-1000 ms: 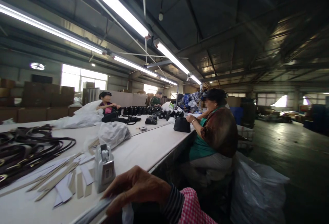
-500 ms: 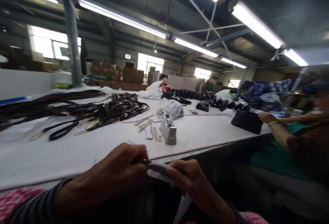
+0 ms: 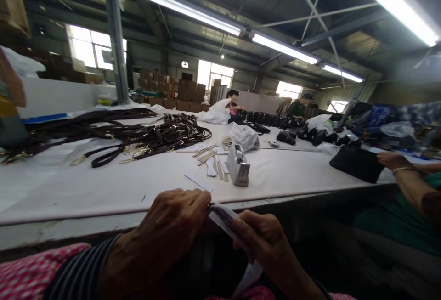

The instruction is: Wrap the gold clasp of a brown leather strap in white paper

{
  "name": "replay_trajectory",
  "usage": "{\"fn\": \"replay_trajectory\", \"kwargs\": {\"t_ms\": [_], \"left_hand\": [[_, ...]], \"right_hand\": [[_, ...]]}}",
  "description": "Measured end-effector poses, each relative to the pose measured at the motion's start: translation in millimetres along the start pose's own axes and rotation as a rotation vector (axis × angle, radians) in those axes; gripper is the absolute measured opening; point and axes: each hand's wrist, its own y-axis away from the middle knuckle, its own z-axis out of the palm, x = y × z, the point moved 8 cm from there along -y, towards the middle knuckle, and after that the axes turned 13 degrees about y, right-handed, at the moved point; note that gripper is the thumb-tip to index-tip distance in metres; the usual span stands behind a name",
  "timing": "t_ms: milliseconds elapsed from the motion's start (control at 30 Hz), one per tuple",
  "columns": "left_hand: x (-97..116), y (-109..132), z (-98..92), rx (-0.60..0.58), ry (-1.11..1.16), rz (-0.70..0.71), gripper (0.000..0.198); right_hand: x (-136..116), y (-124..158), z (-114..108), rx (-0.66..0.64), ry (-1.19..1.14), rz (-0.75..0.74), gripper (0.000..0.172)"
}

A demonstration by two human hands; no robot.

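Both my hands are closed on a white paper strip (image 3: 223,216) just below the near edge of the long white table (image 3: 144,189). My left hand (image 3: 172,231) pinches the strip's upper end with fingers curled. My right hand (image 3: 265,245) grips it lower down, and the strip's tail (image 3: 250,276) hangs below my fingers. On the table right beyond my hands lie several more paper strips (image 3: 212,164) and a grey tape dispenser (image 3: 238,166).
A heap of dark leather straps (image 3: 138,137) covers the table's left half. A co-worker's arm (image 3: 403,176) rests by a black bag (image 3: 356,164) at right. Two more people sit at the far end among black bags (image 3: 310,135) and white plastic bags (image 3: 245,135).
The view swung left from the seated co-worker to the table and my hands. My left hand came in and joined my right hand on the strip; both now sit slightly farther right.
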Motion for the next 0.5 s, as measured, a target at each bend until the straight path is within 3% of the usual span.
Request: {"fn": "replay_trajectory", "kwargs": {"t_ms": [100,233,367,500], "left_hand": [[0.3,-4.7,0.9,-0.053,0.145,-0.055,0.018],[-4.0,-6.0,2.5,-0.211,0.600,-0.279,0.014],[-0.5,-3.8,9.0,-0.347,1.056,-0.420,0.024],[-0.5,-1.7,13.5,-0.353,1.260,-0.460,0.038]], "right_hand": [[0.0,0.2,-0.5,0.020,0.025,0.012,0.051],[2.1,0.9,-3.8,0.022,0.066,0.021,0.050],[3.7,1.2,-8.0,0.018,0.017,0.047,0.050],[4.1,2.2,-13.1,0.067,-0.074,0.074,0.049]]}}
